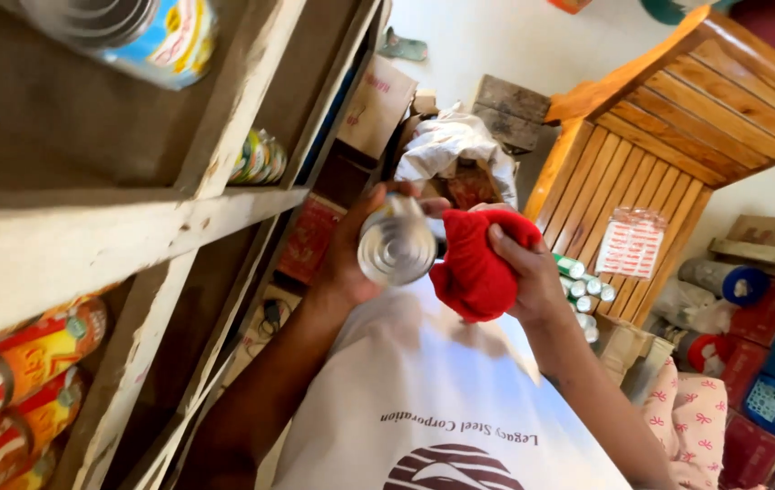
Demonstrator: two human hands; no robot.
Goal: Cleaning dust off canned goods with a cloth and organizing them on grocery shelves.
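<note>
Your left hand [348,249] grips a can [396,243], its shiny end facing you; your right hand [525,272] clutches a red cloth [475,265] just beside it.

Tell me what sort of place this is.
Probably a small shop or storeroom: wooden shelves hold rows of orange tins, and cardboard boxes are piled behind. The left hand holds a tin can, the right hand a red cloth.

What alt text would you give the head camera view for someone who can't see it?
The left hand holds a silver tin can end-on while the right hand grips a red cloth beside it. Wooden shelves on the left hold more cans; a wooden slatted frame stands behind.
</note>
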